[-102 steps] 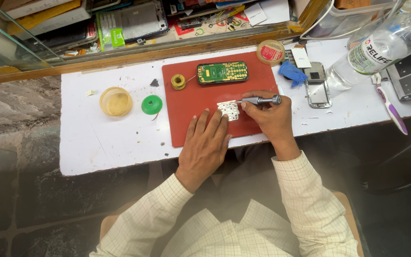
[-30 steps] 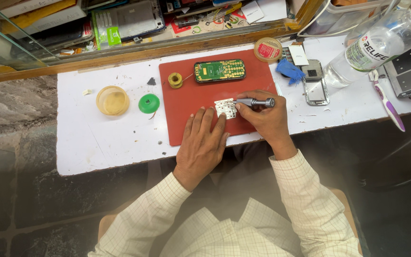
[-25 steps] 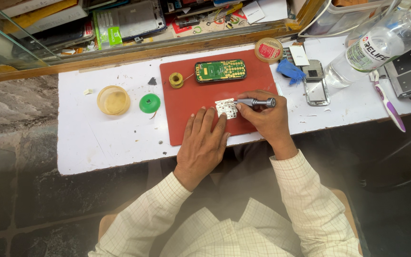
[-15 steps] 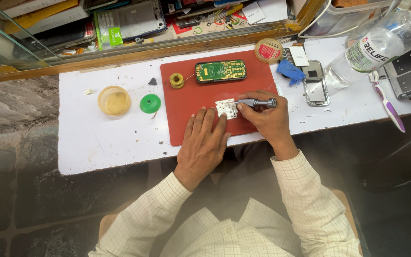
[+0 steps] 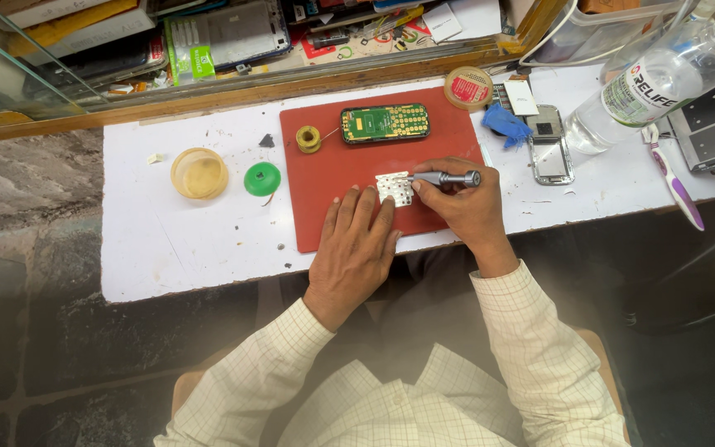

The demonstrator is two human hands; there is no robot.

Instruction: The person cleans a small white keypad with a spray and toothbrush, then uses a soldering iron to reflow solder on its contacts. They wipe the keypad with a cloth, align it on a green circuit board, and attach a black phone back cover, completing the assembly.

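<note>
Two hands are at work on the flat red rubber mat [image 5: 333, 211], and almost nothing has moved in the last few seconds. My left hand [image 5: 356, 248] lies flat with its fingers spread, just as it did a moment ago, and its fingertips [image 5: 387, 204] press down the near edge of the small white keypad sheet with rows of little dots [image 5: 395, 188]. It is not gripping anything; it only pins the sheet to the mat. My right hand [image 5: 463, 207] is closed around the slim grey metal screwdriver [image 5: 447, 178], which lies almost level, with its tip touching the right side of the white sheet.

The only change I can find is tiny: the tool's tip stays at the same spot on the sheet (my head wobbles a bit, so the whole view slides a little). So I think the work at this spot is slow, careful poking and is not finished yet.

The sheet sits in the middle of the mat, below the green circuit board with gold dots [image 5: 385, 123]. A small yellow ring of wire [image 5: 308, 138] lies left of the board. Off the mat, on the white table top [image 5: 175, 240], are a round green cap [image 5: 262, 179] and a round yellow plastic pot [image 5: 199, 173], well apart from my hands.
</note>
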